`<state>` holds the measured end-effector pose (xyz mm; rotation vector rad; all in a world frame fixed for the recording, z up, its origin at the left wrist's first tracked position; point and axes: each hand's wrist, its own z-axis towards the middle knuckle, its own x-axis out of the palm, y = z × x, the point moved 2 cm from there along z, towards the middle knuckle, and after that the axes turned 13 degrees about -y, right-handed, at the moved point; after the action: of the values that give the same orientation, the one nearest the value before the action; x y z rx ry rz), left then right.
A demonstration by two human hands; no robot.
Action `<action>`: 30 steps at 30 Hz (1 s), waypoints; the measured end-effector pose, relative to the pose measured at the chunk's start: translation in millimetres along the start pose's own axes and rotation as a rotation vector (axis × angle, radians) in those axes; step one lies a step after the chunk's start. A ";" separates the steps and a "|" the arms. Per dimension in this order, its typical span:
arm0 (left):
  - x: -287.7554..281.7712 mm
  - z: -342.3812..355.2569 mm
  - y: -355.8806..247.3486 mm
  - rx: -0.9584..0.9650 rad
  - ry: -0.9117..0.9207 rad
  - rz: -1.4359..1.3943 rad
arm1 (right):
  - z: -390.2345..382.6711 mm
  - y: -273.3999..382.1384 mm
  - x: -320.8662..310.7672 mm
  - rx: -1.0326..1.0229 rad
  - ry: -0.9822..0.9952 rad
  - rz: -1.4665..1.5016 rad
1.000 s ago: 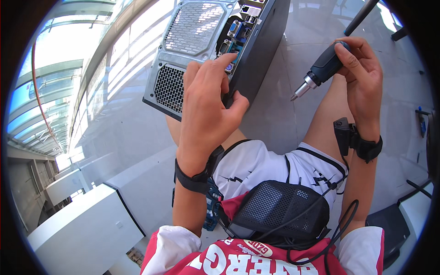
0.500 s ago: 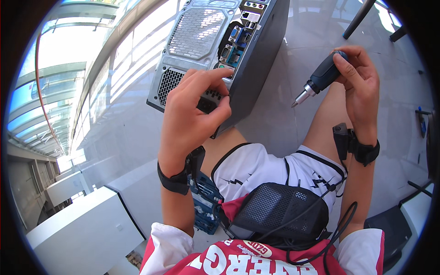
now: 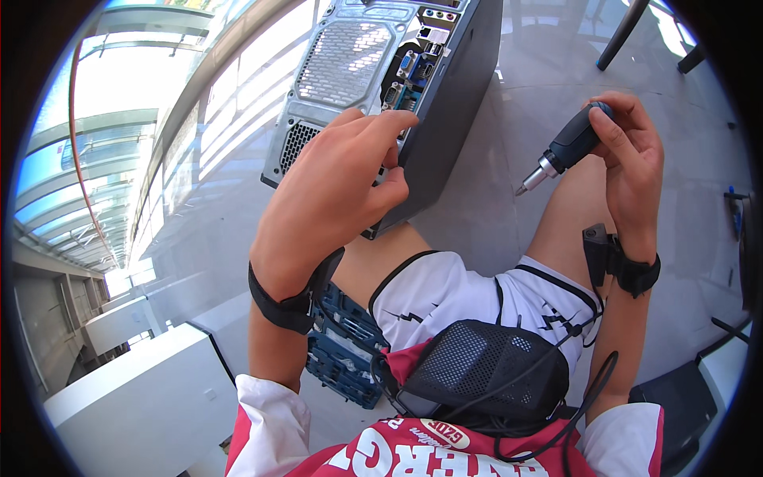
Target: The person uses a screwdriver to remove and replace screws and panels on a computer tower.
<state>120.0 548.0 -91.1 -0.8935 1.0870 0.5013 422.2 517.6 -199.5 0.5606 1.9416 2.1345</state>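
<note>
A computer tower (image 3: 457, 119) stands before me, its metal back panel with sockets turned up toward me. My left hand (image 3: 330, 179) lies over the lower part of that panel, at the side cover's edge. Its fingers are curled, index fingertip by the edge and thumb below. Whatever sits between them is too small or hidden to make out. Off to the right, my right hand (image 3: 632, 155) grips the handle of a dark blue and black screwdriver (image 3: 574, 139). The metal tip points down and left, apart from the tower.
A blue tool case (image 3: 342, 362) with small pieces in it lies open on the floor beside my left thigh. A black mesh-covered device (image 3: 493, 370) with cables rests at my waist. White box-shaped furniture (image 3: 143, 397) stands at lower left; dark legs (image 3: 624, 32) rise at upper right.
My left wrist has swung left and down, and the hand has rolled over the panel with its fingers still by the edge. The screwdriver has shifted slightly right and down in my right hand.
</note>
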 end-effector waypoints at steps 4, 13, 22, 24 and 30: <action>1.8 3.1 -2.5 -0.080 0.025 0.027 | -2.1 0.1 -3.0 0.009 -0.013 0.000; 2.2 -0.5 -5.1 -0.228 0.022 -0.054 | -4.8 1.2 -5.0 -0.016 -0.047 -0.025; 2.8 1.4 -4.1 -0.220 0.027 -0.052 | -6.2 -3.1 -3.9 0.004 -0.036 -0.013; 1.9 2.6 -3.2 -0.223 0.031 -0.057 | -6.4 -3.9 -2.9 0.014 -0.027 -0.006; 0.8 3.8 -0.9 -0.214 0.036 -0.076 | -8.1 -4.8 -1.0 0.022 -0.032 -0.011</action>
<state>123.1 550.5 -90.8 -1.1310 1.0411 0.5471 419.3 510.5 -204.9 0.5833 1.9491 2.0871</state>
